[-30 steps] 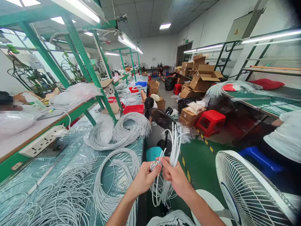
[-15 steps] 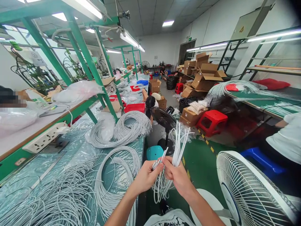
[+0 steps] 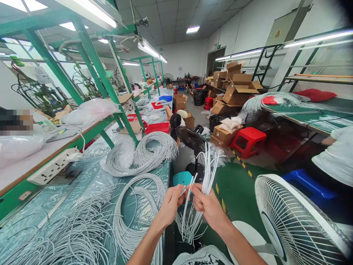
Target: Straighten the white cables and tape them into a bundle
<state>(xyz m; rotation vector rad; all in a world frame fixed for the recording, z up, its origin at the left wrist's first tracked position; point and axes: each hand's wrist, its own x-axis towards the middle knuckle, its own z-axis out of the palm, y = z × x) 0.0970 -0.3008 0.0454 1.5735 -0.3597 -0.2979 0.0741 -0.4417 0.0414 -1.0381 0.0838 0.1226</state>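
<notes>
A bundle of white cables (image 3: 209,177) stands up out of my right hand (image 3: 206,203), whose fingers are closed around it. The lower ends of the bundle hang in loose loops below both hands. My left hand (image 3: 173,203) is beside it, thumb and fingers pinched on a few cable ends close to the right fingertips. One or two strands rise between the hands. On the bench to the left, a large coil of white cables (image 3: 120,211) lies near my left forearm, with a loose heap of cut cables (image 3: 74,224) beyond it.
More coiled cables (image 3: 156,147) lie farther along the bench, near a red tray (image 3: 157,128). A white fan (image 3: 292,217) stands close on my right. A black fan (image 3: 191,140) and a turquoise stool (image 3: 183,178) are ahead. A person in a white shirt (image 3: 335,158) sits at the right.
The left hand has shifted slightly left, away from the right hand, and the strands between them are more spread out. The hanging cable loops have swung apart. The view has turned slightly.
</notes>
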